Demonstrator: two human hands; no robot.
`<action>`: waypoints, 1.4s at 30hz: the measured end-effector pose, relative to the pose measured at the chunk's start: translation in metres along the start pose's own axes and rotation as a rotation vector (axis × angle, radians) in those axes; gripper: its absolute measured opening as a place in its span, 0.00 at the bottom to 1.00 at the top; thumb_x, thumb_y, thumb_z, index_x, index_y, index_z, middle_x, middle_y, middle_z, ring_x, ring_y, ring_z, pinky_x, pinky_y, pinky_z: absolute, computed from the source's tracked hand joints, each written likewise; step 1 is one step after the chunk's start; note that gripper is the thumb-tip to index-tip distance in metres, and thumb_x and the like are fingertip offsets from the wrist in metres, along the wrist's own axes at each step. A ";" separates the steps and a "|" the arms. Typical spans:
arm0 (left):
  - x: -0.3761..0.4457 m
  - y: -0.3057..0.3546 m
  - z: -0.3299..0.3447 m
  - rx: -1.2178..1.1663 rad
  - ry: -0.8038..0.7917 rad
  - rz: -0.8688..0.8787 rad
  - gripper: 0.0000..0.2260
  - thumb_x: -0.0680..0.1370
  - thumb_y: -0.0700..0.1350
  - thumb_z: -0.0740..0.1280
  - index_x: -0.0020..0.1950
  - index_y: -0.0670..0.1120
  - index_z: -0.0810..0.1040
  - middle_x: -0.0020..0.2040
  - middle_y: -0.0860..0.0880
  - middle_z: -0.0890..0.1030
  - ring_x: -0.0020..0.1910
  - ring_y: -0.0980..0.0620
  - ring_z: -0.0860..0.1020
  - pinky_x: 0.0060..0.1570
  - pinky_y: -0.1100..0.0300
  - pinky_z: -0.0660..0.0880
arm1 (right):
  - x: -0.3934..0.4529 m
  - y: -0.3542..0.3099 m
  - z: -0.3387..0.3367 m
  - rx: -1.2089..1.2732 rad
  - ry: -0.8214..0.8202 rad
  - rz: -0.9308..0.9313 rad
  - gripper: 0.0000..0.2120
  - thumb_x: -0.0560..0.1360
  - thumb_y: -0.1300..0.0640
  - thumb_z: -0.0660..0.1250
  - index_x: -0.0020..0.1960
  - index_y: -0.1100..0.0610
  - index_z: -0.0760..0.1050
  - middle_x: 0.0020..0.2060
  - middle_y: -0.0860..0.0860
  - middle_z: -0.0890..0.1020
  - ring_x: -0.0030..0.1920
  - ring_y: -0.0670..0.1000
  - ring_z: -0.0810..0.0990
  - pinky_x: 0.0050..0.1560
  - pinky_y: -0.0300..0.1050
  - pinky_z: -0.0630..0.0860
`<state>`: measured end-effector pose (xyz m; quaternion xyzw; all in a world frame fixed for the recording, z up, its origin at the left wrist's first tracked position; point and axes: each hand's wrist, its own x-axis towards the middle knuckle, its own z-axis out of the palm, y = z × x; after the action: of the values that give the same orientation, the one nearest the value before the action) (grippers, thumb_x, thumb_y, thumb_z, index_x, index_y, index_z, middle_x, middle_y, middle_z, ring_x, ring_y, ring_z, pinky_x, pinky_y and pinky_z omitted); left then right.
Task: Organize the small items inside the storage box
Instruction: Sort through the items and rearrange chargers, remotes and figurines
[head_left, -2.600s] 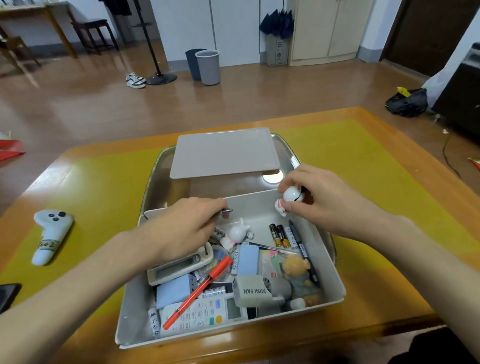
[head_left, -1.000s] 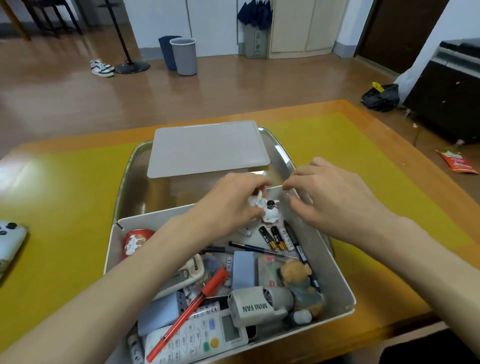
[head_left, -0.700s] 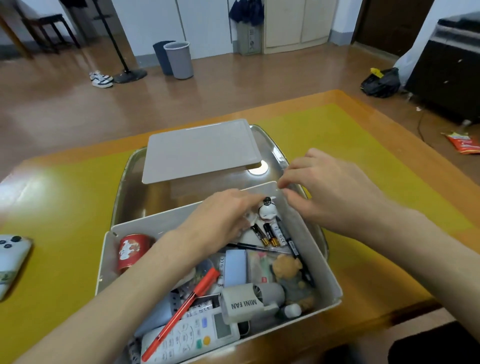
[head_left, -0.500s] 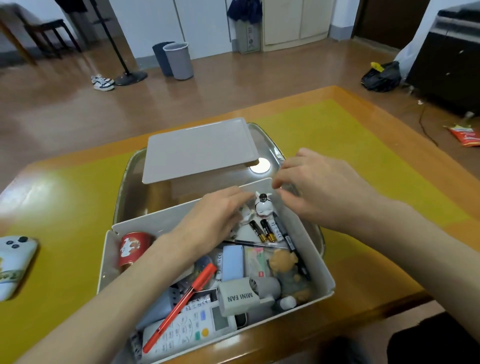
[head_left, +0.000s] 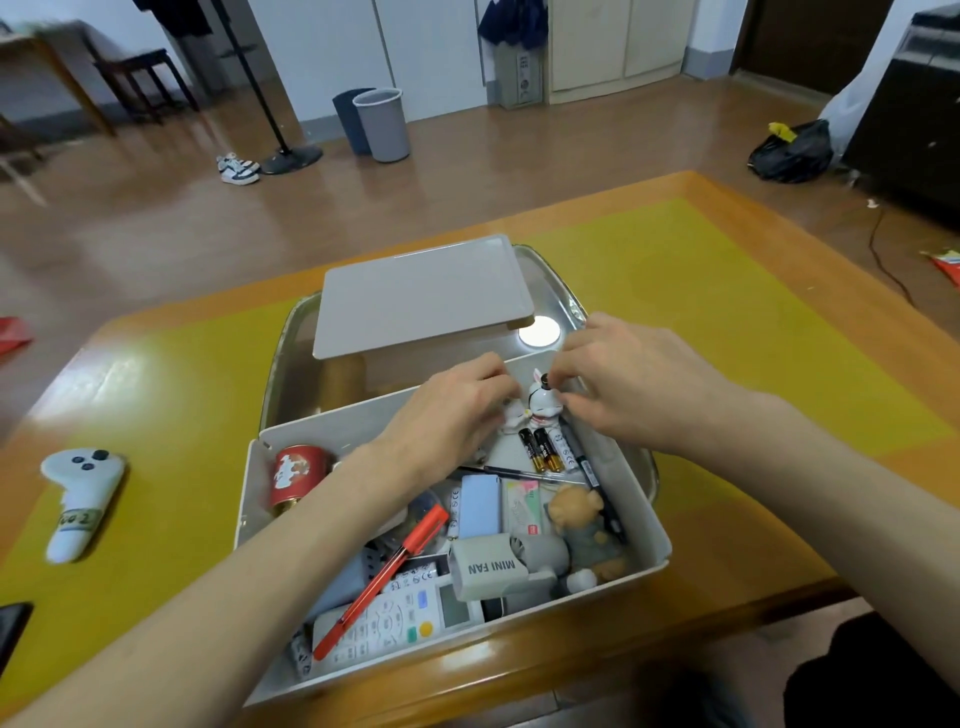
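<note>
Since approx 0.5 s before, my right hand (head_left: 631, 384) had closed in on the white figurine (head_left: 543, 402), fingertips pinching its top w/ it upright in the far right corner of the storage box (head_left: 644, 512). My left hand (head_left: 457, 410) curled round a 2nd small white toy (head_left: 514, 415) just beside it. Batteries (head_left: 540, 449) lay right below.

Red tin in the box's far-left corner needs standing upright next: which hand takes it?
Left. The left hand is nearer the red tin; the right hand pinches the white figurine at the far-right corner.
</note>
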<state>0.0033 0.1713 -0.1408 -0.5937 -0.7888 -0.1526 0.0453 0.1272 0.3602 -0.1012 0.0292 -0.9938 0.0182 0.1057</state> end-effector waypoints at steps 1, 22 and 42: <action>-0.001 0.000 -0.002 -0.040 0.005 -0.019 0.12 0.75 0.36 0.72 0.57 0.43 0.81 0.55 0.48 0.79 0.50 0.46 0.79 0.47 0.48 0.77 | 0.000 0.000 0.001 -0.003 -0.001 -0.007 0.10 0.79 0.49 0.62 0.55 0.46 0.81 0.48 0.44 0.80 0.54 0.48 0.72 0.36 0.45 0.68; -0.123 -0.023 -0.055 0.047 -0.234 -0.359 0.23 0.74 0.66 0.66 0.66 0.58 0.76 0.59 0.60 0.74 0.61 0.56 0.72 0.54 0.49 0.76 | 0.006 -0.068 0.012 0.459 -0.743 -0.188 0.23 0.69 0.36 0.73 0.61 0.41 0.77 0.48 0.35 0.79 0.48 0.37 0.76 0.41 0.33 0.71; -0.134 -0.024 -0.064 -0.077 -0.292 -0.438 0.24 0.65 0.67 0.57 0.50 0.54 0.77 0.58 0.56 0.75 0.54 0.55 0.75 0.55 0.54 0.75 | 0.017 -0.054 0.010 0.827 -0.449 0.126 0.23 0.66 0.30 0.72 0.48 0.47 0.78 0.36 0.50 0.81 0.34 0.50 0.78 0.35 0.54 0.73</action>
<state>0.0128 0.0230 -0.1181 -0.4261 -0.8902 -0.1014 -0.1256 0.1113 0.3049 -0.1060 0.0119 -0.9012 0.4121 -0.1335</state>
